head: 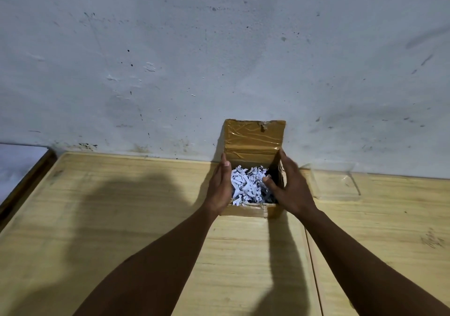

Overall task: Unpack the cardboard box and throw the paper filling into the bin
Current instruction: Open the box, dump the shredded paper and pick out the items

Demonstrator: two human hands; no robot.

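Note:
A small cardboard box [250, 210] stands on the wooden table against the wall, its taped lid [254, 136] folded up and back. Shredded white paper filling [248, 185] fills the inside. My left hand [219, 186] lies flat against the box's left side, fingers together, thumb at the rim. My right hand [289, 186] is at the right side, its thumb reaching over the rim onto the paper while the fingers stay outside along the wall. Whatever lies under the paper is hidden. No bin is in view.
A clear plastic container [336, 181] sits on the table just right of the box, near the wall. The wooden table [121, 218] has a seam running down its right part. A white surface with a dark edge [19, 167] stands at the far left.

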